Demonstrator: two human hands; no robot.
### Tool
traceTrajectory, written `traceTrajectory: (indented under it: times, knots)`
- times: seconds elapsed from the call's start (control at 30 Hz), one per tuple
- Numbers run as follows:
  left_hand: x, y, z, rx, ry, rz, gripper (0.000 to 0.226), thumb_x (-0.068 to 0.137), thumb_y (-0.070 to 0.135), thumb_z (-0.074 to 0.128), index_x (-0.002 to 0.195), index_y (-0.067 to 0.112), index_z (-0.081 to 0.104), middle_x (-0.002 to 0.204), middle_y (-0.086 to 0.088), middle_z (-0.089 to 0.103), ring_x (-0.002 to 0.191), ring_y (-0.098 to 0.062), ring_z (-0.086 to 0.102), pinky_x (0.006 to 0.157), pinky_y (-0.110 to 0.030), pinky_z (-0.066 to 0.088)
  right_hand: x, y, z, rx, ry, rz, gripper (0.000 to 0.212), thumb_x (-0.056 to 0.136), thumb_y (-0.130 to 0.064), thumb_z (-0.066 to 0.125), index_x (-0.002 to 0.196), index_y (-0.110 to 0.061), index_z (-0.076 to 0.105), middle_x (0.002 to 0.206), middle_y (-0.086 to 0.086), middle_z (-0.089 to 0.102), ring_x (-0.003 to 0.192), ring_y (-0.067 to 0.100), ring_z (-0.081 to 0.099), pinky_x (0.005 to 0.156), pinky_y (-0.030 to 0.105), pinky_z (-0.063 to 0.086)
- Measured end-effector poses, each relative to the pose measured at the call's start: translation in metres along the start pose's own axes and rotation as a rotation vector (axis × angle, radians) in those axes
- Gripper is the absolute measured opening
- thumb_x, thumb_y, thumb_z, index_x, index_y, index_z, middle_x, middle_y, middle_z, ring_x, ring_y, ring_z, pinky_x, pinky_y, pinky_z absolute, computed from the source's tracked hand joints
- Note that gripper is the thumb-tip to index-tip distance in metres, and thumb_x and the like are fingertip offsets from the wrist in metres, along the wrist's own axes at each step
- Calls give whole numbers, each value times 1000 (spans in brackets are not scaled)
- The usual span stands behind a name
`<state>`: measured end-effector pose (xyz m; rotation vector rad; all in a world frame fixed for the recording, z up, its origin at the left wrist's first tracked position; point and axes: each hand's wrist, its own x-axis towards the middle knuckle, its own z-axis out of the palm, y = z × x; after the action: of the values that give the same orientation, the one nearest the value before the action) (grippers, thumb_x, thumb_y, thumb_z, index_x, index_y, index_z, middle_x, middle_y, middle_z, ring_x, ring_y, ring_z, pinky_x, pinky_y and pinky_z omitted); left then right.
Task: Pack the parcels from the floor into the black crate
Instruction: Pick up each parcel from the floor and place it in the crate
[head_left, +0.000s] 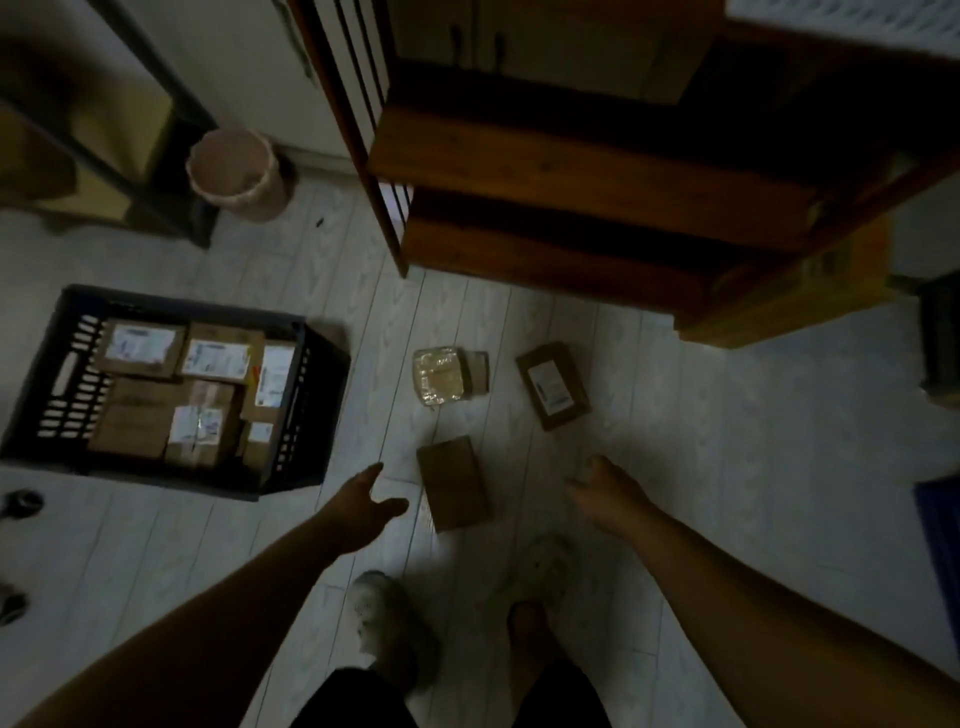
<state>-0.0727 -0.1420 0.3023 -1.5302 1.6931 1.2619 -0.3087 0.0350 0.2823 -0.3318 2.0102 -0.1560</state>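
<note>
The black crate (319, 364) stands on the pale floor at the left, packed with several brown labelled parcels. Three parcels lie loose on the floor: a plain brown box (453, 483) nearest me, a clear-wrapped packet (439, 382) beyond it, and a brown labelled box (553, 385) to the right. My left hand (363, 501) hovers just left of the plain brown box, fingers spread and holding nothing. My right hand (605, 491) hangs to the right of that box with loosely curled fingers, also holding nothing.
A wooden shelf unit (571, 171) overhangs the floor at the back right. A pink bin (234, 174) stands by the wall at the back left beside a dark frame. My feet in slippers (387, 618) are below the parcels. A blue object (943, 525) shows at the right edge.
</note>
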Motion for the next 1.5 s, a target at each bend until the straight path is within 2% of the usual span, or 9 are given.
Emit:
traceTrajectory:
  times: [0.2,0.4,0.57,0.67,0.77,0.83,1.0,1.23,1.5]
  knots:
    - [110,-22,50,-34,-20,-52,78,88,30,62,149,18,15,156,-11,19,141,-27,22,112,-39,23,107,21,61,-29,-70,-1,75,93,-46,52,151,-16,15,154,9,26,136,30,34,107,38,36]
    - [254,-81,116,-169,43,-109,78,88,29,63,149,17,16,153,-13,26,137,-31,31,108,-41,29,247,36,163,-82,-81,-38,72,90,-42,56,148,-16,23,145,11,39,123,30,47,86,31,43]
    - [356,-137,184,-261,45,-165,66,88,28,62,144,13,29,133,-15,51,116,-31,52,81,-30,40,349,52,244,-128,-150,-73,83,87,-48,59,150,-11,19,152,13,31,133,31,37,104,32,32]
    - [395,-157,219,-384,7,-182,53,88,27,62,135,17,40,86,2,57,76,-13,57,54,-22,44,390,53,281,-108,-153,-62,79,86,-48,60,148,-14,25,149,13,35,131,32,40,105,34,34]
    - [412,-165,246,-510,-86,-193,21,86,29,64,94,40,48,79,11,50,69,-6,48,51,-24,42,405,54,311,-93,-123,-72,66,87,-46,59,142,-14,39,143,18,38,124,34,45,105,38,38]
    - [413,-166,253,-579,-129,-202,23,86,31,64,86,44,45,84,12,52,74,-8,49,59,-27,40,400,54,323,-16,-108,-69,69,86,-44,62,143,-17,36,142,17,37,124,35,45,104,39,38]
    - [379,-157,230,-640,-87,-150,71,86,15,65,143,28,26,112,1,52,77,-8,53,45,-17,46,358,43,311,90,-61,-39,63,90,-33,59,144,-17,31,135,12,51,117,32,52,92,30,42]
    - [242,-138,120,-465,-73,-19,81,89,-2,55,148,33,12,117,-6,50,105,-28,55,88,-50,52,208,-28,254,154,-43,-42,57,91,-29,57,142,-17,33,131,10,53,113,31,54,94,40,47]
    - [47,-110,-19,-414,-48,193,81,89,-6,49,148,38,14,126,-14,50,106,-32,56,90,-49,50,-4,-125,171,287,6,-137,54,93,-25,53,143,-24,34,133,4,53,111,26,54,94,38,45]
